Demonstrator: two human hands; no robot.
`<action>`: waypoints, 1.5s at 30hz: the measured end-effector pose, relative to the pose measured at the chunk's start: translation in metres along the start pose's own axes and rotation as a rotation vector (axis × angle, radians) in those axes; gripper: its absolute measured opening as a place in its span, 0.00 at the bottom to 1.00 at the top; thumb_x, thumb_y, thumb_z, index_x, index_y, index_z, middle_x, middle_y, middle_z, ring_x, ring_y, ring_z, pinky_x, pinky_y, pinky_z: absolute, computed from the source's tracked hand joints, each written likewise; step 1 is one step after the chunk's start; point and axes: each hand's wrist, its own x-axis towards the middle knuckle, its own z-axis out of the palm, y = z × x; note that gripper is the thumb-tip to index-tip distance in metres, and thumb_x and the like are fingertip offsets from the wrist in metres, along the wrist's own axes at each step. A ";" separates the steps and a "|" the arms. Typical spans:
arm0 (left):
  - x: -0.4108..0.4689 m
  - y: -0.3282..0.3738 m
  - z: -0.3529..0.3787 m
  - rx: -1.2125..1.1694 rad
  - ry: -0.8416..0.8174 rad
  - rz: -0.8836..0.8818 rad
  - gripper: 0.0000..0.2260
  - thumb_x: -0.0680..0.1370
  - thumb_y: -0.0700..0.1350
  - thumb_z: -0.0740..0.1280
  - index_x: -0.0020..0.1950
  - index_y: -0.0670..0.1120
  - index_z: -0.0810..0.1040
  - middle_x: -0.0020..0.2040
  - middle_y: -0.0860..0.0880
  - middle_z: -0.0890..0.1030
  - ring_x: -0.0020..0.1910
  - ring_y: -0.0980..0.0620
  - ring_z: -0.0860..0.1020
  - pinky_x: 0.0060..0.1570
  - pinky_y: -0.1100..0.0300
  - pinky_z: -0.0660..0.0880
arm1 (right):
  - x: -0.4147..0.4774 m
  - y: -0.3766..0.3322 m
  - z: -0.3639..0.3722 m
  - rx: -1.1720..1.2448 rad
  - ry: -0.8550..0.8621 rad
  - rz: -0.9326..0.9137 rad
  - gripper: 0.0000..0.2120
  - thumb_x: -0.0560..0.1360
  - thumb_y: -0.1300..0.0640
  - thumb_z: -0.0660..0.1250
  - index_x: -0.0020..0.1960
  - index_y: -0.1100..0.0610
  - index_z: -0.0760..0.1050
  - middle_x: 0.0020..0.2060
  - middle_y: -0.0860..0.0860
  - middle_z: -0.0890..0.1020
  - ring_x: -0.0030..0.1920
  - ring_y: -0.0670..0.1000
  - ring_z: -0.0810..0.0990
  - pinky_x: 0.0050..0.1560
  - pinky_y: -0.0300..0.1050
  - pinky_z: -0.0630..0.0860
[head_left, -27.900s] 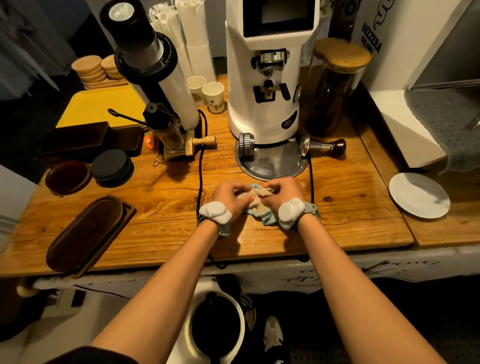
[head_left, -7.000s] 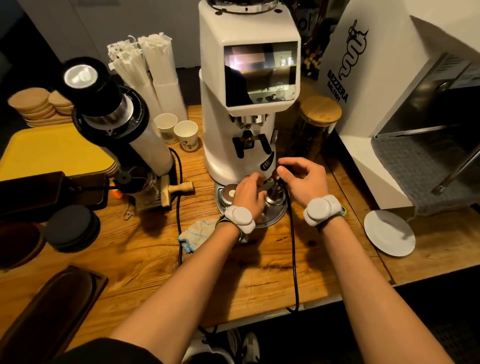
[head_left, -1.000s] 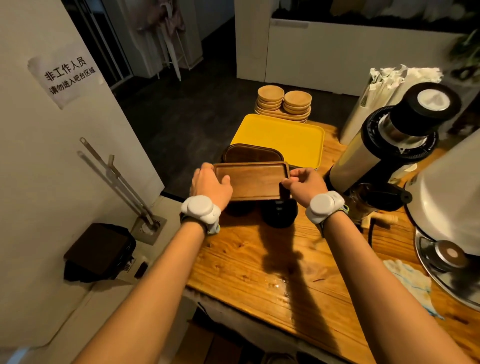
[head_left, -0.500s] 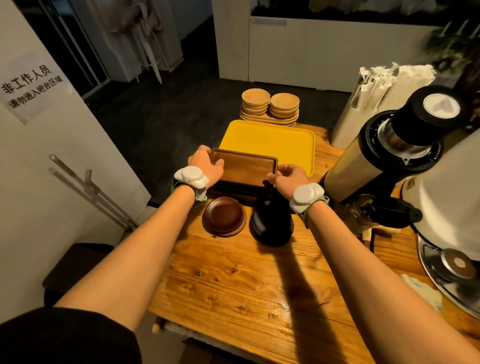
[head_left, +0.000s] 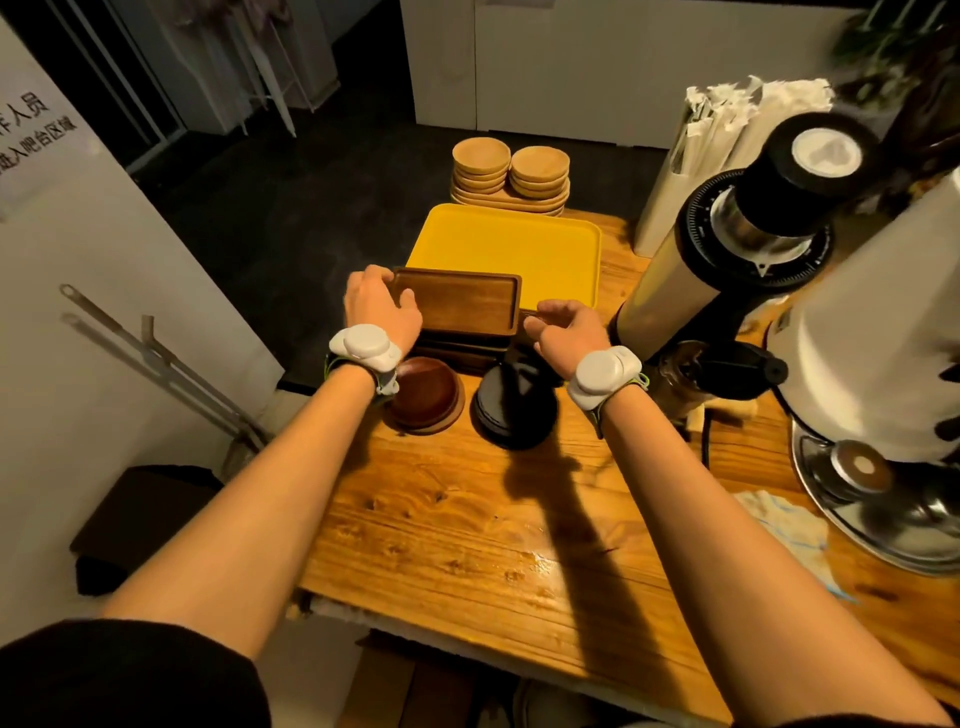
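Wooden tray (head_left: 457, 304) (atop its stack (head_left: 460, 347)) — left fingers (head_left: 375, 274) grasping it, right fingers (head_left: 551, 309) loose.

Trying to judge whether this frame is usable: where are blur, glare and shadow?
Head view: dim warm light; the white grinder at right is motion-blurred; glare shines off a glossy patch on the table; a dark shadow crosses it; the wooden tray looks sharp.

white wrist trackers (head_left: 365, 347), black sleeves (head_left: 130, 675)

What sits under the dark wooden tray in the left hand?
A stack of similar dark trays. Only their front edges show below the wooden tray, which the left hand grips. Their count and top surfaces are covered.
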 end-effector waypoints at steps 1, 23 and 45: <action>-0.012 0.005 0.000 -0.029 0.022 0.017 0.15 0.78 0.46 0.66 0.63 0.43 0.73 0.65 0.43 0.72 0.64 0.44 0.72 0.63 0.55 0.68 | -0.007 0.003 -0.006 0.006 -0.001 -0.002 0.14 0.75 0.57 0.71 0.60 0.57 0.77 0.55 0.52 0.81 0.58 0.56 0.79 0.62 0.55 0.77; -0.303 0.144 0.154 -0.141 -0.513 0.247 0.13 0.76 0.48 0.69 0.60 0.49 0.75 0.50 0.49 0.79 0.49 0.50 0.79 0.54 0.53 0.77 | -0.168 0.146 -0.247 -0.157 0.261 0.151 0.10 0.72 0.60 0.73 0.53 0.51 0.79 0.54 0.51 0.82 0.52 0.51 0.79 0.56 0.47 0.76; -0.343 0.173 0.171 -0.056 -0.507 0.222 0.15 0.76 0.39 0.64 0.62 0.46 0.76 0.60 0.44 0.79 0.59 0.43 0.76 0.59 0.51 0.75 | -0.173 0.173 -0.276 -0.431 -0.055 0.054 0.28 0.67 0.60 0.76 0.65 0.50 0.74 0.47 0.50 0.82 0.46 0.51 0.81 0.44 0.43 0.78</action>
